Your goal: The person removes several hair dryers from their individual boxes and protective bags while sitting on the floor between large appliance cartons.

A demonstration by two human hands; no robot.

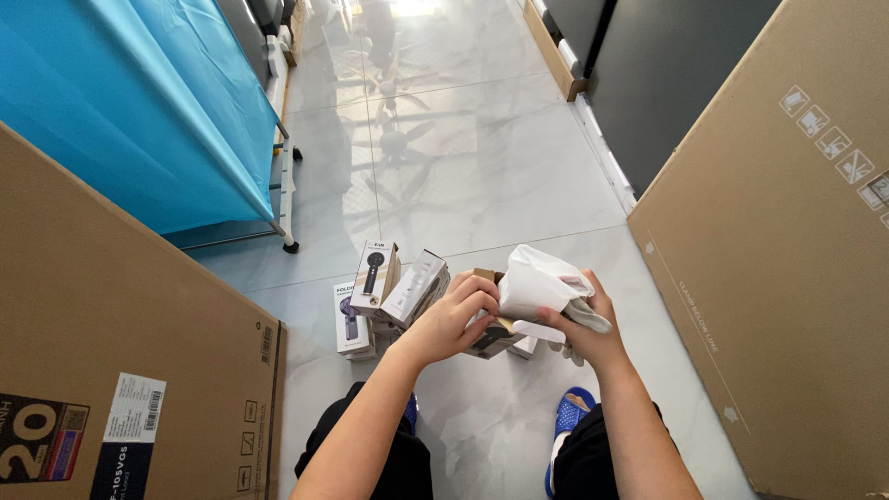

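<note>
Both hands hold white bag (537, 281) over small boxes (389, 287) on floor (482, 185). Left hand (454, 319) fingers pinch bag edge; right hand (588, 329) fingers grip bag too.

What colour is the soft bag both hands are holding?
White; the bag shows best in the head view, held between the left hand and right hand.

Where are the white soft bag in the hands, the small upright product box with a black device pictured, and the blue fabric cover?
white soft bag (537, 278), head view, upper bulging part.
small upright product box (374, 276), head view, front face.
blue fabric cover (139, 102), head view, sloping middle.
</note>
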